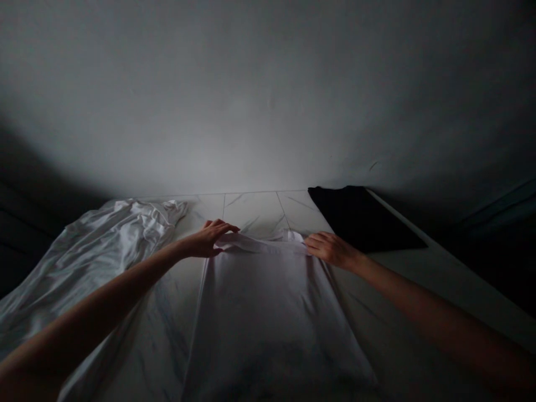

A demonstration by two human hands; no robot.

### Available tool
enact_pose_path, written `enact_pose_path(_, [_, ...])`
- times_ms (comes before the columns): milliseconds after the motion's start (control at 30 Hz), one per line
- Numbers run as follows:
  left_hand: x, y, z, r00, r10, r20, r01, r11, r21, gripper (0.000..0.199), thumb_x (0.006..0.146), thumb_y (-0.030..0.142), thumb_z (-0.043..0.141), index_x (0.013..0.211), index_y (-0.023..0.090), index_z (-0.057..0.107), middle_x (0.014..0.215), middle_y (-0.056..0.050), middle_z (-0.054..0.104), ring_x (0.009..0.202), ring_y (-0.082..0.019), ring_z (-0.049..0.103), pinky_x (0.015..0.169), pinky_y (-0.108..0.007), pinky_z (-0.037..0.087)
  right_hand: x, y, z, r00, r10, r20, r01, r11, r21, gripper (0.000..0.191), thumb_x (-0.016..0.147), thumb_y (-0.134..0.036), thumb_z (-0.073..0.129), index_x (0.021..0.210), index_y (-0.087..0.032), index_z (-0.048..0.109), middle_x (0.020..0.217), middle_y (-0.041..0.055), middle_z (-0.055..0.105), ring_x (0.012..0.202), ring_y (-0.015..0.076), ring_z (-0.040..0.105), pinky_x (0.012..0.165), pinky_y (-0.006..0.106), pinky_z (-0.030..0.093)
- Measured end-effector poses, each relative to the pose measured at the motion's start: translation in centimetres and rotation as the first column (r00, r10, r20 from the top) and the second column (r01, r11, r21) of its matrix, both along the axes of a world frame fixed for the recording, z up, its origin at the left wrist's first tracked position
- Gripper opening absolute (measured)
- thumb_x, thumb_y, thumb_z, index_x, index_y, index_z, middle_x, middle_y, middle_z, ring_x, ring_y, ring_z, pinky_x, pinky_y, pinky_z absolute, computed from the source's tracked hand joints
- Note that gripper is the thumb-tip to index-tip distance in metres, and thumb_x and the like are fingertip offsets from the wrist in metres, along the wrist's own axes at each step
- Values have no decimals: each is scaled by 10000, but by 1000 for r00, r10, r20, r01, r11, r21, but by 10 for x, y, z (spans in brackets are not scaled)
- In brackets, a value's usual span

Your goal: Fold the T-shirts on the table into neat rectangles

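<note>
A pale, whitish garment point(268, 301) lies spread lengthwise on the marbled surface in front of me, its sides folded in to a long narrow shape. My left hand point(212, 237) is at its far left corner, thumb below and fingers above, pinching the edge. At the far right corner, the fingers of my right hand point(329, 247) are closed on the cloth. Between the two hands the far edge is slightly raised in a band. A small flap of fabric stands up beside my right fingers. Dim light hides the garment's near end.
On the left lies a crumpled white cloth point(138, 229), partly behind my left forearm. A black folded cloth point(364, 220) rests at the far right. The marble-patterned surface point(251, 207) meets a plain grey wall point(268, 100) at the back. Both sides fall into dark shadow.
</note>
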State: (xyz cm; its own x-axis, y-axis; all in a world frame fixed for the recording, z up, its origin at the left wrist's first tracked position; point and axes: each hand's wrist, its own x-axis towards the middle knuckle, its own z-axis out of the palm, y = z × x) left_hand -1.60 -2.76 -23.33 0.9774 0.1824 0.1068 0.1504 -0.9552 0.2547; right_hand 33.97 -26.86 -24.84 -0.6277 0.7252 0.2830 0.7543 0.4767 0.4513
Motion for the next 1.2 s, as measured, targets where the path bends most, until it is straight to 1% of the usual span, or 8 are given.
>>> enact_pose_path(167, [13,-4,-1,1000,7,19,-8,998,56,431,843,221,629,1270,271,599,1151,-68,683,1099,-263,524,963,-409,324,-2,-3,-4,989,-119,-90,113,992,-63,160,909,-90,591,873,-203,698,911,62,674,861,190,587,765,311,471])
enact_pose_path(300, [12,-2,-1,998,55,37,-57,997,43,279,839,176,643,1104,262,669,986,-40,708,1013,-238,534,906,-392,307,2,0,4,897,-327,-296,272,938,-213,156,840,-122,653,956,-215,699,980,55,641,887,181,616,794,289,494])
enact_pose_path(500, [-1,2,6,996,39,79,-46,995,88,174,920,286,599,1067,267,691,942,-35,697,962,-218,515,900,-376,300,14,16,16,813,-422,-402,203,852,-483,108,854,-186,642,936,-233,695,959,17,619,833,146,639,721,232,479])
enact_pose_path(767, [-3,-6,2,1000,3,25,-7,990,141,330,955,181,455,1194,274,663,1018,-51,704,959,-205,544,916,-376,303,2,16,16,900,-307,-311,167,900,-404,231,760,-14,594,865,-209,660,921,19,637,820,151,611,713,240,440])
enact_pose_path(933, [-6,-9,1,1000,8,16,-11,986,167,251,963,206,479,1067,272,698,940,-42,680,917,-202,534,899,-383,301,4,11,11,875,-362,-322,220,889,-401,221,762,-43,607,901,-204,666,942,34,655,852,172,625,745,260,455])
enact_pose_path(1067, [-11,-3,-3,996,84,31,-88,977,194,169,942,307,558,945,247,716,935,-58,635,947,-225,501,901,-393,320,9,16,12,792,-475,-384,232,815,-531,196,801,-111,592,951,-212,668,978,37,677,867,170,629,751,256,445])
enact_pose_path(1133, [-14,6,-6,986,167,21,-168,968,186,217,928,399,585,903,234,725,954,-71,612,958,-237,493,888,-395,340,14,23,15,726,-548,-416,205,749,-630,83,835,-191,586,883,-203,651,905,31,671,819,167,614,721,256,427])
enact_pose_path(1200, [-17,18,-9,973,230,-17,-226,963,145,296,921,474,579,870,227,735,958,-76,598,953,-238,500,869,-387,358,21,34,20,644,-621,-446,162,681,-714,185,872,-338,573,757,-195,595,761,11,617,719,157,566,666,259,395])
